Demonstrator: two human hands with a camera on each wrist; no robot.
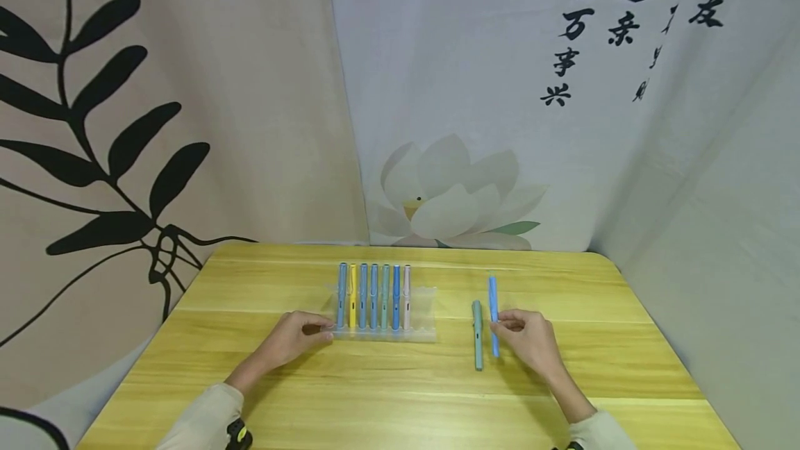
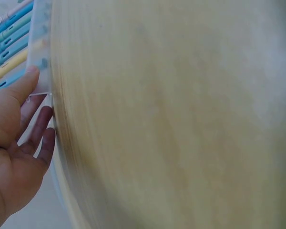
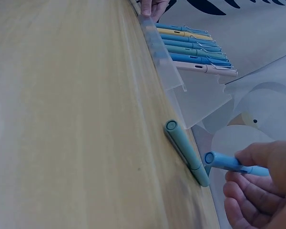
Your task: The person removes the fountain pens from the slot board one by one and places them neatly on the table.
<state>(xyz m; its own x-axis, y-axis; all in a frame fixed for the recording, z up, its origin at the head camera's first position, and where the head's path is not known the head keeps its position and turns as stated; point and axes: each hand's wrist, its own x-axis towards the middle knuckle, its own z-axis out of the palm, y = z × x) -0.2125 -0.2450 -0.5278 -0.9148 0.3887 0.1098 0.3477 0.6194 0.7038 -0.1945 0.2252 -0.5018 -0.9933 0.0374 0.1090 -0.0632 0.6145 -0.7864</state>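
A clear pen stand (image 1: 423, 333) holds several upright pens in a row: blue ones, a yellow pen (image 1: 353, 296), a green pen (image 1: 385, 297) and a pale pink pen (image 1: 407, 297) at the right end. My left hand (image 1: 294, 339) grips the stand's left end, its thumb (image 2: 26, 85) on the front of the clear plastic. My right hand (image 1: 531, 339) pinches a light blue pen (image 3: 222, 161) between thumb and fingers. Just left of that pen, a grey-green pen (image 1: 478, 335) lies on the table, pointing away from me.
The wooden table (image 1: 375, 401) reaches back to a cloth curtain (image 1: 475, 89) with a printed lotus and dark characters. More cloth hangs at the left, printed with black leaves (image 1: 106, 228). The right part of the stand has bare plastic beside the pink pen.
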